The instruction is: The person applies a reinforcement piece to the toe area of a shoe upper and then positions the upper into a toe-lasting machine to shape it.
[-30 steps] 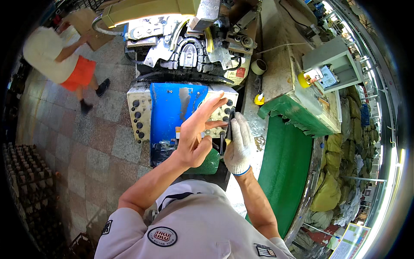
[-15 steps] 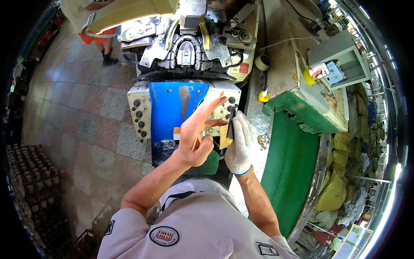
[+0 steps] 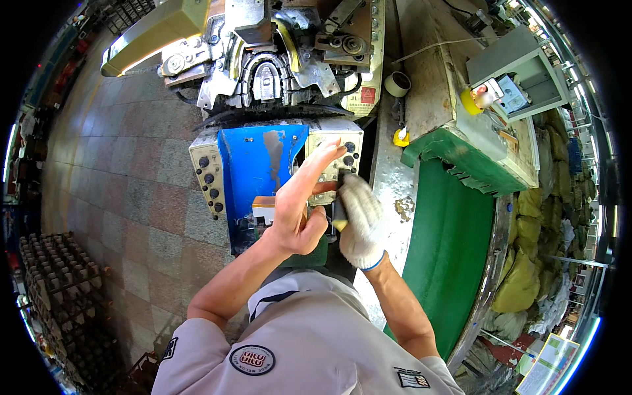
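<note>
My bare left hand (image 3: 296, 207) hovers over the lower right of the blue panel (image 3: 247, 158). Two of its fingers stretch out toward the upper right and the thumb is bent; nothing shows clearly in its grasp. Beside it, my right hand (image 3: 363, 224) wears a white knitted glove and is closed round a thin dark piece (image 3: 339, 214) with a yellowish end. The glove hides most of that piece, so I cannot tell its kind. Just left of my left hand, an orange and white block (image 3: 264, 208) shows partly behind the wrist.
A machine with a metal clamp head (image 3: 266, 82) stands ahead, above a cream control box with black knobs (image 3: 209, 178). At right are a green conveyor belt (image 3: 451, 250), a worn workbench (image 3: 431, 92) and a grey open box (image 3: 520, 72). A rack (image 3: 62, 276) stands at left.
The view has shifted slightly, moving the machine left. My gloved hand has turned and its fingers have curled further over the dark piece, hiding more of it. My left hand keeps its pose.
</note>
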Motion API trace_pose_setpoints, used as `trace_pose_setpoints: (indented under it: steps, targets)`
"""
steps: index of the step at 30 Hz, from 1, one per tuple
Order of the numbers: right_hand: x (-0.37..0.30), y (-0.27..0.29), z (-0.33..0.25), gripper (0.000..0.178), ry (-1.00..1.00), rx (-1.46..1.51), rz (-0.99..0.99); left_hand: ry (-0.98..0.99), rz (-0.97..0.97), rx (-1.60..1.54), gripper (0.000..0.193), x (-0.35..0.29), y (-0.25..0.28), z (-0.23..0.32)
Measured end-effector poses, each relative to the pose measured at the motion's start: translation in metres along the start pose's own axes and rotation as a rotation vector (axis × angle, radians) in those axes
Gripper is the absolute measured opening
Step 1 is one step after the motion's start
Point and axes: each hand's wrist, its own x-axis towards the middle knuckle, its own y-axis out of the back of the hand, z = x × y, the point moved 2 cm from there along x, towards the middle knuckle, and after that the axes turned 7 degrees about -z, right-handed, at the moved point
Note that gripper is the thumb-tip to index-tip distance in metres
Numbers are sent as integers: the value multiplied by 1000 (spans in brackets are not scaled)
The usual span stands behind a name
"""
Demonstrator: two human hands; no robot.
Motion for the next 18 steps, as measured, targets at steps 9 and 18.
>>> trace_pose_setpoints:
  steps: [9,18]
  targets:
    - [-6,5,15,61,6,29,52,-5,110,-155,92,-2,-6,5]
    - [-46,-9,25,51,-291,312,136,-40,354,-566,78,-2,26,35]
